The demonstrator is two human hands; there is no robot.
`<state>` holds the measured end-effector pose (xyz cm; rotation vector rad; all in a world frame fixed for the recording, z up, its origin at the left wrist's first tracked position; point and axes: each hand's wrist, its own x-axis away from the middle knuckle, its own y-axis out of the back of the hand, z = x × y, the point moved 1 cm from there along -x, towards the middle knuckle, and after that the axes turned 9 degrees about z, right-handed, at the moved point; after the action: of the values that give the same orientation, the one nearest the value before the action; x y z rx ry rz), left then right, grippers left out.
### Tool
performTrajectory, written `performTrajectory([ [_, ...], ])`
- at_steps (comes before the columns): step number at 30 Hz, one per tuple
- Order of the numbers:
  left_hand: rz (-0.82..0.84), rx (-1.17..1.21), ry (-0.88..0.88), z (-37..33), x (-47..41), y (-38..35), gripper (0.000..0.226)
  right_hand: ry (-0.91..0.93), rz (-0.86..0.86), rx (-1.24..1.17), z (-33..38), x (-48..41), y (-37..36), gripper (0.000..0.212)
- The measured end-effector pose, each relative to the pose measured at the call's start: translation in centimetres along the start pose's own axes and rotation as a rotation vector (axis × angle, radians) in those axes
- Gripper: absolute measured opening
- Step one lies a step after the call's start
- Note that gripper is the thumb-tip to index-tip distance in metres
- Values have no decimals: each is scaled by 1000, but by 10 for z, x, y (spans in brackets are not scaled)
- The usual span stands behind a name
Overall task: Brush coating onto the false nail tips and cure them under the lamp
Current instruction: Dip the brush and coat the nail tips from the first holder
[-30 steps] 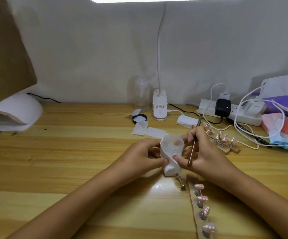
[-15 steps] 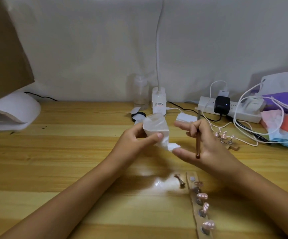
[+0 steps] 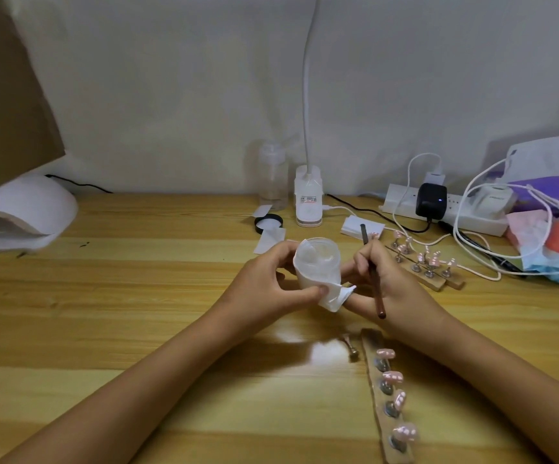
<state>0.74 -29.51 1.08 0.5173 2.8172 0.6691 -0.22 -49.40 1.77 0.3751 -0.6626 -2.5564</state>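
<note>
My left hand [image 3: 264,286] grips a small jar wrapped in white tissue [image 3: 318,266] above the table's middle, its open mouth tilted toward me. My right hand [image 3: 392,283] holds a thin brown brush [image 3: 373,276] between its fingers, and its lower fingers touch the tissue's loose end. A wooden strip [image 3: 377,390] with several pink false nail tips on stands lies at the near right. One loose stand [image 3: 350,346] lies beside it. A second strip of nail tips [image 3: 425,262] sits behind my right hand. The white curing lamp [image 3: 23,212] stands at the far left.
A desk lamp base [image 3: 308,202], a clear bottle [image 3: 273,177], a black lid [image 3: 268,223] and white pads [image 3: 362,227] sit at the back. A power strip [image 3: 445,209] with tangled cables and a pile of bags [image 3: 552,222] fill the right. A brown board [image 3: 7,88] hangs at upper left.
The wrapped jar was lifted off the table and tilted by my left hand, then brought back toward my right hand. The brush stays in my right hand.
</note>
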Motion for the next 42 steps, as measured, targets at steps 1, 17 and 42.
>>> performTrajectory([
  [1,2,-48,-5,0,0,1,43,-10,-10,24,-3,-1,-1,37],
  [17,26,-321,61,16,-7,-4,61,-65,-46,243,-5,-1,1,33],
  [42,-38,-239,20,11,-8,-4,55,-14,-145,-9,-7,2,1,19],
])
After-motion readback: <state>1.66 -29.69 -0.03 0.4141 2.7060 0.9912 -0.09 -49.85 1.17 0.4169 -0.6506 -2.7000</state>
